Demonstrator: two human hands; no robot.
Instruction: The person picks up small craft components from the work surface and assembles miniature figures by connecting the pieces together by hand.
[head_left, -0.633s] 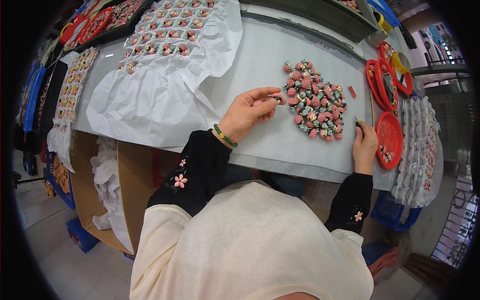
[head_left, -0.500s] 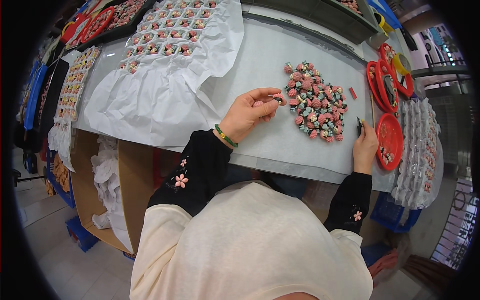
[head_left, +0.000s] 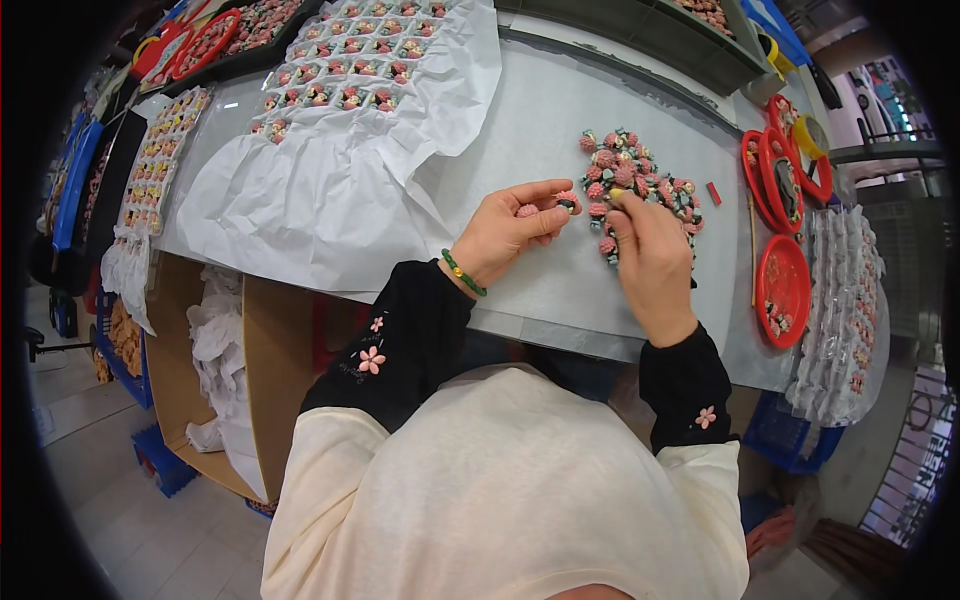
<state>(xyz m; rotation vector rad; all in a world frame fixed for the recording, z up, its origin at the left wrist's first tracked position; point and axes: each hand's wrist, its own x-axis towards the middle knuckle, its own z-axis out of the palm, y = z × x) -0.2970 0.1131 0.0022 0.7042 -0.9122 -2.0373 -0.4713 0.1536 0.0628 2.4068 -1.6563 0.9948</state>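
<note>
left hand (head_left: 505, 228): pinching a small pink flower piece (head_left: 567, 200) at its fingertips, just above the desk (head_left: 520, 110) | right hand (head_left: 648, 255): fingers curled down onto the pile of pink flower pieces (head_left: 640, 180), grip unclear | red trays (head_left: 782, 290): right of the pile

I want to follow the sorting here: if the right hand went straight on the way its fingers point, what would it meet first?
The right hand already has its fingertips at the pile of small pink flower pieces; going on up the table, it would likely push into them first.
</note>
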